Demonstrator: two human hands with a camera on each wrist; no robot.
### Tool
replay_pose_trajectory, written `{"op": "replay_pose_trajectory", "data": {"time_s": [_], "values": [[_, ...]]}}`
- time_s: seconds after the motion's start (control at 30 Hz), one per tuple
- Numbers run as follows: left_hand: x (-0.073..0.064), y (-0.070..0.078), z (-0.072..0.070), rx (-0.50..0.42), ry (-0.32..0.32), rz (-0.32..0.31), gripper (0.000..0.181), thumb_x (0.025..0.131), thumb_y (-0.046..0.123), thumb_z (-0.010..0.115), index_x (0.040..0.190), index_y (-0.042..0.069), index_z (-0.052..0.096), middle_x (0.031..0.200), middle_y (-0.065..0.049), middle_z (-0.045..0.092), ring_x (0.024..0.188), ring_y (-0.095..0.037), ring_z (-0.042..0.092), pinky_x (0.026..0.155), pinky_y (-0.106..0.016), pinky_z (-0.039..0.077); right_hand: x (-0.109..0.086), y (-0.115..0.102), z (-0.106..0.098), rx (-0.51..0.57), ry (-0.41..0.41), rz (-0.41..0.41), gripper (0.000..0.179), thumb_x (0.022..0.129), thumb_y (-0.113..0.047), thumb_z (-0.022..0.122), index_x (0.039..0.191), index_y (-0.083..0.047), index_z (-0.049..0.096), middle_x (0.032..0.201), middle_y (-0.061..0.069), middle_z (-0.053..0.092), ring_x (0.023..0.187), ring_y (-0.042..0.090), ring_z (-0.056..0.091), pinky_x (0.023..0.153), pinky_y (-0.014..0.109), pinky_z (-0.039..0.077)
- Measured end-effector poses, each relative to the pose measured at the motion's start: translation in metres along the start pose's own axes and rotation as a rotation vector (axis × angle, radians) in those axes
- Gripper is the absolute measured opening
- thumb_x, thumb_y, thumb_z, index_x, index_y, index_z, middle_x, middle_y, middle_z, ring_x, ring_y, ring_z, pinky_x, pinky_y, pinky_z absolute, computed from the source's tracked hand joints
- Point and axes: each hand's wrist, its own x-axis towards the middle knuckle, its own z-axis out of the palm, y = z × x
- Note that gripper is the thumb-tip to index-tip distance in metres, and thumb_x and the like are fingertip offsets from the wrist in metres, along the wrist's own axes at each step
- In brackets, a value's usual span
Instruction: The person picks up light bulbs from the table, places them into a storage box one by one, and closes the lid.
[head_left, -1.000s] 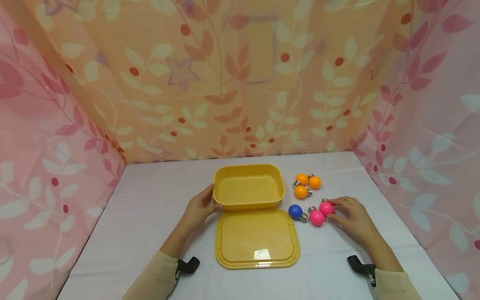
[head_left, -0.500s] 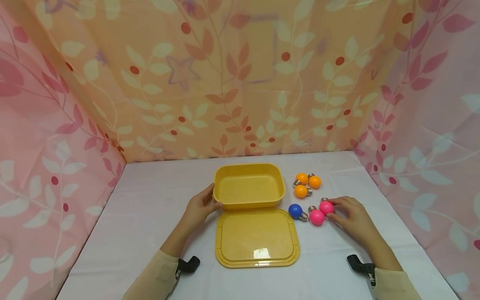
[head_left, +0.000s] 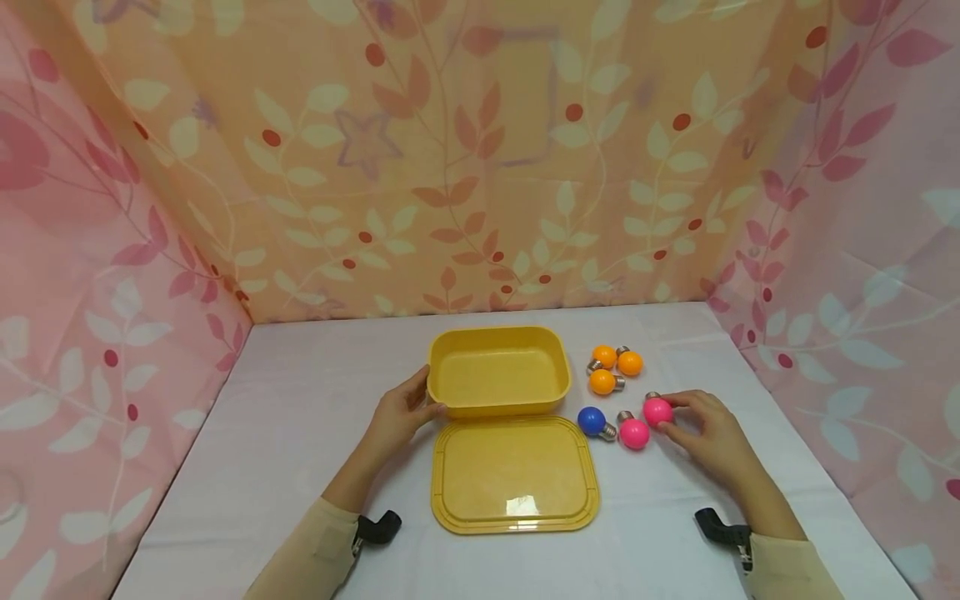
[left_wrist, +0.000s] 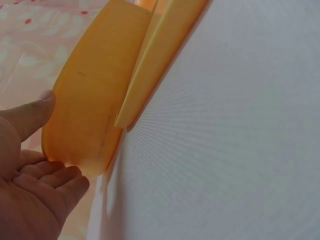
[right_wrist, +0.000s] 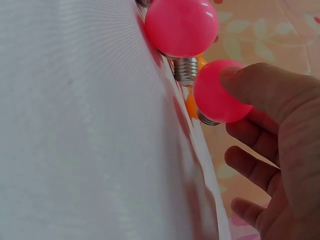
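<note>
My right hand (head_left: 707, 432) pinches a pink light bulb (head_left: 657, 411) between thumb and fingers, metal base pointing away. In the right wrist view the thumb lies over the bulb's globe (right_wrist: 215, 92), the other fingers loosely bent. A second pink bulb (head_left: 634, 434) lies just left of it, beside a blue bulb (head_left: 591, 421). My left hand (head_left: 396, 417) holds the front left corner of the yellow box (head_left: 498, 411), thumb on the front, fingers along the left side. Inside, the box is bare. In the left wrist view the thumb and fingertips meet the box wall (left_wrist: 90, 100).
The yellow lid (head_left: 516, 475) lies flat in front of the box. Three orange bulbs, one of them nearest the front (head_left: 602, 382), sit to the box's right. Floral cloth walls (head_left: 480, 167) enclose the white tabletop (head_left: 322, 358) at back and sides.
The pinched pink bulb has shifted slightly right and back, away from the other pink bulb, so a gap now shows between them. The left hand and the box stay in place.
</note>
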Motion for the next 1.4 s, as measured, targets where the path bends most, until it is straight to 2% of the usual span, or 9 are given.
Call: {"op": "replay_pose_trajectory", "data": {"time_s": [0.27,0.4,0.57,0.77,1.0,1.23,1.4], "values": [[0.001,0.0,0.002,-0.032,-0.01,-0.003,0.092,0.087,0.03,0.082,0.161,0.006,0.031,0.163,-0.013,0.038,0.146,-0.026,0.043,0.111,-0.033,0.045,0.003,-0.01,-0.015,0.027,0.052,-0.084,0.043,0.086,-0.027,0.085,0.125,-0.016,0.069,0.123,0.005,0.066,0.122,0.028,0.052,0.101,0.069,0.045],[0.0,0.0,0.003,-0.07,-0.019,-0.013,0.093,0.088,0.027,0.082,0.161,0.005,0.03,0.163,-0.013,0.038,0.145,-0.025,0.045,0.108,-0.028,0.047,0.009,-0.023,-0.025,0.04,0.044,-0.098,0.044,0.087,-0.029,0.084,0.125,-0.015,0.068,0.123,0.005,0.065,0.122,0.028,0.052,0.101,0.071,0.045],[0.001,0.001,0.004,-0.086,-0.012,-0.027,0.091,0.089,0.024,0.081,0.161,0.006,0.029,0.163,-0.011,0.037,0.145,-0.021,0.045,0.106,-0.024,0.048,0.024,-0.042,-0.036,0.048,0.016,-0.141,0.044,0.088,-0.029,0.084,0.125,-0.013,0.067,0.125,0.008,0.065,0.125,0.034,0.052,0.101,0.074,0.044],[0.001,0.003,0.003,-0.081,-0.004,-0.027,0.088,0.09,0.022,0.08,0.161,0.005,0.03,0.163,-0.011,0.037,0.145,-0.021,0.045,0.107,-0.025,0.048,0.047,-0.065,-0.044,0.029,-0.006,-0.196,0.044,0.086,-0.027,0.085,0.125,-0.015,0.068,0.126,0.006,0.065,0.123,0.029,0.054,0.105,0.07,0.045],[-0.002,0.004,0.002,-0.06,0.004,-0.035,0.09,0.089,0.026,0.081,0.161,0.006,0.03,0.163,-0.011,0.037,0.145,-0.023,0.045,0.108,-0.028,0.047,0.071,-0.097,-0.053,0.012,-0.063,-0.313,0.046,0.084,-0.02,0.087,0.126,-0.017,0.069,0.126,0.005,0.066,0.122,0.029,0.055,0.102,0.066,0.05],[-0.002,0.006,0.001,-0.069,0.009,-0.036,0.088,0.09,0.024,0.081,0.161,0.007,0.031,0.162,-0.009,0.039,0.145,-0.021,0.045,0.108,-0.027,0.047,0.091,-0.12,-0.053,0.062,-0.169,-0.325,0.045,0.085,-0.023,0.087,0.126,-0.023,0.07,0.128,-0.004,0.065,0.128,0.024,0.053,0.109,0.064,0.045],[-0.002,0.006,0.001,-0.091,-0.011,-0.033,0.09,0.089,0.025,0.081,0.161,0.007,0.029,0.163,-0.011,0.038,0.145,-0.023,0.045,0.107,-0.027,0.049,0.102,-0.133,-0.05,0.08,-0.245,-0.288,0.044,0.086,-0.028,0.086,0.127,-0.025,0.069,0.134,-0.002,0.064,0.142,0.031,0.044,0.113,0.068,0.039]]}}
